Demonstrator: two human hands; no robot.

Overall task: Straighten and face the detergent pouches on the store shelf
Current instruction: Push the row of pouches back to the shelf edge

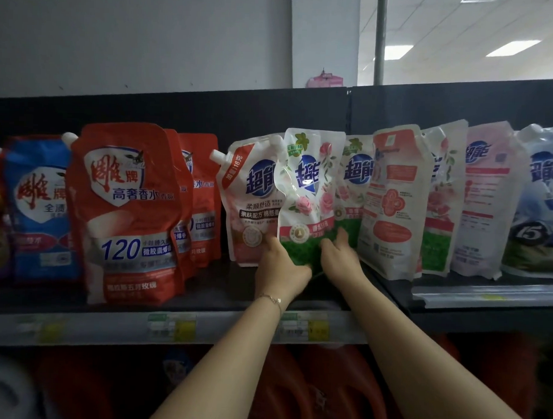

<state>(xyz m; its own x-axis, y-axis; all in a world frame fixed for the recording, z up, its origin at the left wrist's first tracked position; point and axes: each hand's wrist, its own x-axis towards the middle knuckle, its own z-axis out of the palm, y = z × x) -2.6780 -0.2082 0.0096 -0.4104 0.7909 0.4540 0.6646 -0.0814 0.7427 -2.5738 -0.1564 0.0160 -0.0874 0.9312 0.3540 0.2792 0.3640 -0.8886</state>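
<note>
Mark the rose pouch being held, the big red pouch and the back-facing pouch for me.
rose pouch (307,174): head view, on its front, at the blue logo.
red pouch (128,210): head view, middle of its front.
back-facing pouch (391,207): head view, middle of its back panel.

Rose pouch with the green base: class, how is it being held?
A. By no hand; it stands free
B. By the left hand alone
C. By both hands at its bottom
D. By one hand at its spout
C: the left hand and the right hand both grip the green bottom of the rose pouch.
</note>
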